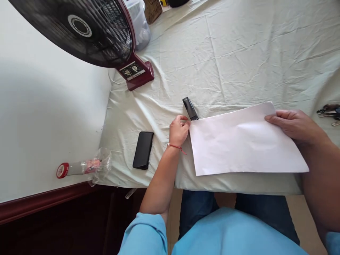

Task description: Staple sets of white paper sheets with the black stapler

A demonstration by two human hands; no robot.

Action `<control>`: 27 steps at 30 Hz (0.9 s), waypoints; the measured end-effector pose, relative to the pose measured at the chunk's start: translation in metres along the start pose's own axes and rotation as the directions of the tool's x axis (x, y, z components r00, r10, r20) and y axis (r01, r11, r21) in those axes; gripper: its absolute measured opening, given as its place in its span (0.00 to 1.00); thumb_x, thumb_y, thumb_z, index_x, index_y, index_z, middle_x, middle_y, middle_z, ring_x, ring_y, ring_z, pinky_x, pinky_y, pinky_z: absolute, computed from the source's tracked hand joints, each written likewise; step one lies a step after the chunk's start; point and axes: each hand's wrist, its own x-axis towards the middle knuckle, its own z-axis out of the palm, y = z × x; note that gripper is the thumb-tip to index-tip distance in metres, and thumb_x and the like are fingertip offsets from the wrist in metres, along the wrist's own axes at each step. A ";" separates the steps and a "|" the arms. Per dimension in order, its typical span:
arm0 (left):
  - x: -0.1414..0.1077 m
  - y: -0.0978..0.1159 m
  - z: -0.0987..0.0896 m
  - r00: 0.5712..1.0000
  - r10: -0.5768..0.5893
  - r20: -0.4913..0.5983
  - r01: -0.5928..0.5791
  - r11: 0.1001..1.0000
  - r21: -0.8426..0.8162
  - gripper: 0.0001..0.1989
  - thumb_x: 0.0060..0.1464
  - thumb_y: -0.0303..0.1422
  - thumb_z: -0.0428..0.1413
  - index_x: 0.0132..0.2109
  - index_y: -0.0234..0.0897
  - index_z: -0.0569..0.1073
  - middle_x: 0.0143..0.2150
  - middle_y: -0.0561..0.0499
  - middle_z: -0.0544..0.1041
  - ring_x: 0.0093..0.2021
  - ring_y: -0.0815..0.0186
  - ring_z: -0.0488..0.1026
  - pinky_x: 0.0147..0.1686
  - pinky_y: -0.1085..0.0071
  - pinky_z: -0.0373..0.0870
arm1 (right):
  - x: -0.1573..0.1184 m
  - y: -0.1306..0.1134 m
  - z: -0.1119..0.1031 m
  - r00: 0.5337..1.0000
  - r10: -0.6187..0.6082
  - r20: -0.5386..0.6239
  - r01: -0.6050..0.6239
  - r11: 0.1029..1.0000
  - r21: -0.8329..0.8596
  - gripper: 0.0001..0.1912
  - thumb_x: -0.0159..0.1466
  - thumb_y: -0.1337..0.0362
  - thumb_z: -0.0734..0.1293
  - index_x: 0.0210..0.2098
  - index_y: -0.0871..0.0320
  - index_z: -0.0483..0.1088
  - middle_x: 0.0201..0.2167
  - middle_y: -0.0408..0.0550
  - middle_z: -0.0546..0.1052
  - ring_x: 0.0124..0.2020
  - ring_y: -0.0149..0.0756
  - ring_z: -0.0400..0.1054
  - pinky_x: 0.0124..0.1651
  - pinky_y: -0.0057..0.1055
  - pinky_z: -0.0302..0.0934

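Observation:
A blank white paper (pixel 247 141), perhaps several sheets together, lies above the near part of the table. My right hand (pixel 294 125) grips its right end, thumb on top and fingers behind. At the top left corner, my left hand (pixel 180 129) is closed with its fingertips pinching the paper's edge. A black stapler (pixel 190 107) rests on the cloth just beyond that corner; its near end meets the paper's edge and is partly hidden. To the left of my left forearm lies a black phone (pixel 143 150), screen up.
A dark red table fan (pixel 138 76) stands at the back left, beside a translucent plastic tub (pixel 140 24) and a brown box (pixel 153 10). A bottle with a red cap (pixel 63 170) lies at the left. Keys (pixel 330 110) sit at the right edge. Pale wrinkled cloth (pixel 239 60) covers the table.

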 end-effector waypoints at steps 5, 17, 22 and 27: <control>-0.007 -0.009 0.014 0.960 0.161 -0.229 -0.163 0.987 0.007 0.05 0.63 0.31 0.59 0.46 0.39 0.76 0.26 0.55 0.78 0.27 0.65 0.74 0.35 0.68 0.69 | -0.002 -0.003 -0.001 0.997 -0.005 -0.079 0.007 1.000 0.029 0.16 0.55 0.59 0.80 0.42 0.56 0.81 0.28 0.49 0.82 0.20 0.39 0.72 0.17 0.30 0.64; 0.004 -0.027 0.005 0.740 0.667 -0.081 -0.633 0.733 0.250 0.21 0.71 0.50 0.56 0.59 0.44 0.83 0.64 0.42 0.83 0.74 0.52 0.71 0.75 0.46 0.62 | 0.004 0.003 -0.006 0.997 0.001 -0.083 -0.003 1.000 -0.031 0.22 0.54 0.55 0.81 0.47 0.53 0.82 0.33 0.52 0.84 0.22 0.43 0.75 0.19 0.34 0.67; 0.006 -0.025 0.010 0.736 0.660 -0.153 -0.600 0.739 0.306 0.28 0.65 0.58 0.60 0.59 0.42 0.81 0.63 0.40 0.83 0.73 0.49 0.71 0.76 0.46 0.62 | -0.001 -0.001 -0.001 0.997 0.001 -0.079 -0.002 1.000 -0.010 0.19 0.55 0.55 0.80 0.45 0.52 0.83 0.30 0.51 0.83 0.20 0.43 0.73 0.17 0.34 0.65; 0.004 -0.015 0.025 0.754 0.655 -0.056 -0.600 0.721 0.347 0.28 0.66 0.55 0.60 0.65 0.47 0.79 0.74 0.39 0.74 0.80 0.47 0.62 0.81 0.44 0.45 | -0.003 -0.003 0.000 0.996 0.012 -0.091 -0.013 1.000 -0.011 0.19 0.55 0.56 0.80 0.45 0.52 0.83 0.30 0.51 0.83 0.21 0.43 0.73 0.17 0.33 0.65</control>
